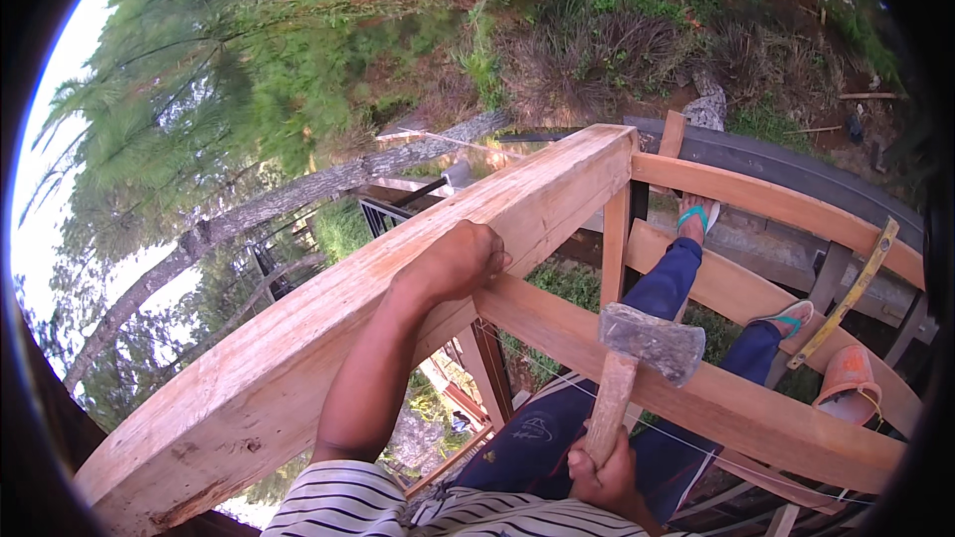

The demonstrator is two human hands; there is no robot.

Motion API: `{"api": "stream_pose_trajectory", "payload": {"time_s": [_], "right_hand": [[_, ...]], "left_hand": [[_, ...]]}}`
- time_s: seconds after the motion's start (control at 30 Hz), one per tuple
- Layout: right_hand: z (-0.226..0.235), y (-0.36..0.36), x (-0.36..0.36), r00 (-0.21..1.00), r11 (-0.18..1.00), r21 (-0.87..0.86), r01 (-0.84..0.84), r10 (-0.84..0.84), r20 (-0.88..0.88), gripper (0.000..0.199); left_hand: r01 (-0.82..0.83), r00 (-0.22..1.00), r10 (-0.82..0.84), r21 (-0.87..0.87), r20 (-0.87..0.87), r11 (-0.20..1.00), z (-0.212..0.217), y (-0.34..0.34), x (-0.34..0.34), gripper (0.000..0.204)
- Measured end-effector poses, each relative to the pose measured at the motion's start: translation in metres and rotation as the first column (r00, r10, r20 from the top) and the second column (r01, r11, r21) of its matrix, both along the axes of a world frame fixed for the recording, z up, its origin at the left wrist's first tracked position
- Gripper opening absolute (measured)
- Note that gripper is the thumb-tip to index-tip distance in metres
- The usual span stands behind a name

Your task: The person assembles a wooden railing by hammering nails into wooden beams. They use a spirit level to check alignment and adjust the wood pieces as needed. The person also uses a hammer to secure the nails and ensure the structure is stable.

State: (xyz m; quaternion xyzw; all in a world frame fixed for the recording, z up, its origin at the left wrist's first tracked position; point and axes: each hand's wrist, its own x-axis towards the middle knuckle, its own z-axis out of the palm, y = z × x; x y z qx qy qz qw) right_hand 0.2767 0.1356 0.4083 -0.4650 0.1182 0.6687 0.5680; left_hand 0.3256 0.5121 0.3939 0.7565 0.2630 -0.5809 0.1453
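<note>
The big top beam (328,318) runs across the frame; the left hand (460,261) curls over its edge. Lower right, the right hand (600,475) grips the hatchet (637,358) by its handle, head raised before a lower rail (736,408).

Open gaps lie between the beams at six o'clock; the thick top beam (398,278) blocks ten o'clock, the lower rail (716,398) blocks four.
</note>
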Motion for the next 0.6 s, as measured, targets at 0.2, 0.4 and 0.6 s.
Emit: {"api": "stream_pose_trajectory", "payload": {"time_s": [0.2, 0.4, 0.6], "right_hand": [[0.000, 0.009, 0.011, 0.993, 0.994, 0.065, -0.091, 0.086, 0.087, 0.053], [0.024, 0.062, 0.041, 0.967, 0.983, 0.155, -0.095, 0.054, 0.248, 0.076], [0.044, 0.115, 0.059, 0.999, 0.999, 0.050, -0.020, 0.018, 0.042, 0.083]], "left_hand": [[0.047, 0.989, -0.075, 0.210, 0.129, 0.976, 0.001, -0.028, -0.036, 0.025], [-0.199, 0.934, 0.050, 0.401, 0.352, 0.894, 0.016, -0.060, -0.057, 0.024], [-0.327, 0.923, 0.242, 0.275, 0.300, 0.904, 0.035, -0.059, -0.055, 0.027]]}}
